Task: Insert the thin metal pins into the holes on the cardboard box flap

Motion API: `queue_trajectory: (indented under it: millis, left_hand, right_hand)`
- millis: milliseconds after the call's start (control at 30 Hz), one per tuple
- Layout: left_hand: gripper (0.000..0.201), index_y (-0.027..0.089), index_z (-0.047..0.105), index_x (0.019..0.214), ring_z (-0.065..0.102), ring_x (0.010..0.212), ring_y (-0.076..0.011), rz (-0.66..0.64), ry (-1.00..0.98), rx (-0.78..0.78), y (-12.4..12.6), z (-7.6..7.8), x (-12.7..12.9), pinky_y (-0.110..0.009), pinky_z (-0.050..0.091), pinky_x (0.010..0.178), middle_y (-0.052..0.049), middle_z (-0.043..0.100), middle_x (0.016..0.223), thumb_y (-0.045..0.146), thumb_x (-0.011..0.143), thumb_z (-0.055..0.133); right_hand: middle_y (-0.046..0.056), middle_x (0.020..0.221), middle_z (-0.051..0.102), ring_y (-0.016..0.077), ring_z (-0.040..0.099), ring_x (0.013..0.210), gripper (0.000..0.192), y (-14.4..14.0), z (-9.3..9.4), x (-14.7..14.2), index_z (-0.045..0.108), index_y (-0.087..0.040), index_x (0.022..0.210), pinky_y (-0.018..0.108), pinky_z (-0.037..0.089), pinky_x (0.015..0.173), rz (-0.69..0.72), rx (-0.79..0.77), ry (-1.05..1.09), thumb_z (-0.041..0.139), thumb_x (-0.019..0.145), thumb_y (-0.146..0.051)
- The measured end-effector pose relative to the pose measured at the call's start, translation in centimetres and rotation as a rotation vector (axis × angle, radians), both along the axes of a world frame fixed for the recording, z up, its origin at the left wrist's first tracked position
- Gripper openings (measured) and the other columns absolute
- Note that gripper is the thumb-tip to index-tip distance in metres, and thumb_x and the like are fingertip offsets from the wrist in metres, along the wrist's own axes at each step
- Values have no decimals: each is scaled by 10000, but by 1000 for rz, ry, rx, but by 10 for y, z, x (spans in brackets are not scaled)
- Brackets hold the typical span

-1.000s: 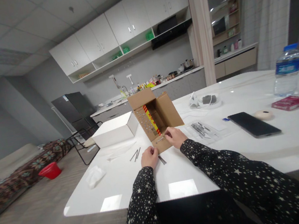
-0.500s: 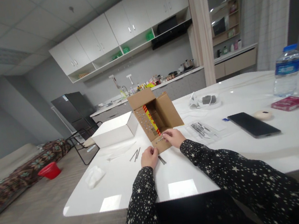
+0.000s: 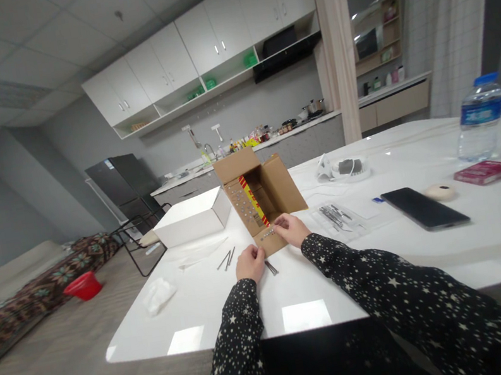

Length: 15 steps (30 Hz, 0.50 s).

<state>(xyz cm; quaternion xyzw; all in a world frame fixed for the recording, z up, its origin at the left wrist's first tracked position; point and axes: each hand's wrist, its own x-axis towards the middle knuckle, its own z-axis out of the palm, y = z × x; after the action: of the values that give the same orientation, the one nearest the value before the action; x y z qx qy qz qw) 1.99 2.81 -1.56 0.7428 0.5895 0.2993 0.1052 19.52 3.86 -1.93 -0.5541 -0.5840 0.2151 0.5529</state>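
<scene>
An open cardboard box [image 3: 274, 188] lies on the table with its opening toward me, flaps spread. A yellow and red strip of tape [image 3: 253, 201] runs along its left side. Rows of small silver studs [image 3: 242, 205] dot the left flap, and more lie on the lower flap [image 3: 270, 245]. My left hand [image 3: 250, 264] is closed at the lower flap's left corner, thumb and forefinger together on its edge. With fingers pinched, my right hand [image 3: 291, 230] touches the lower flap beside the studs; what it pinches is too small to make out. Thin dark metal rods [image 3: 271, 267] lie just right of my left hand.
A white box [image 3: 192, 215] stands left of the cardboard box, with more metal rods [image 3: 227, 259] and a crumpled tissue [image 3: 159, 295] nearer. To the right are a clear bag of metal tools [image 3: 338, 219], a phone [image 3: 424, 207], a pink box [image 3: 487, 171] and a water bottle [image 3: 481, 120].
My right hand has shifted very slightly at the lower flap, and a little more of the stud row shows beside its fingertips. My left hand and the box stay where they were.
</scene>
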Motion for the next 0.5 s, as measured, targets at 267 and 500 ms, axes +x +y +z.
queue_trajectory:
  millis: [267, 500]
  left_hand:
    - [257, 199, 531, 635, 515, 632, -131, -2, 6, -3, 0, 0, 0, -230, 339, 603, -5, 590, 632, 384, 797, 456]
    - [263, 193, 533, 633, 512, 623, -128, -1, -4, 2, 2, -2, 0, -231, 343, 604, -5, 585, 624, 385, 797, 460]
  right_hand:
    - [20, 725, 639, 136, 593, 655, 198, -1, -1, 1, 549, -168, 778, 256, 465, 647, -54, -57, -82, 589, 749, -360]
    - [16, 643, 637, 138, 581, 612, 228, 2, -3, 2, 575, -167, 692, 247, 448, 612, -50, -70, -86, 557, 769, -381]
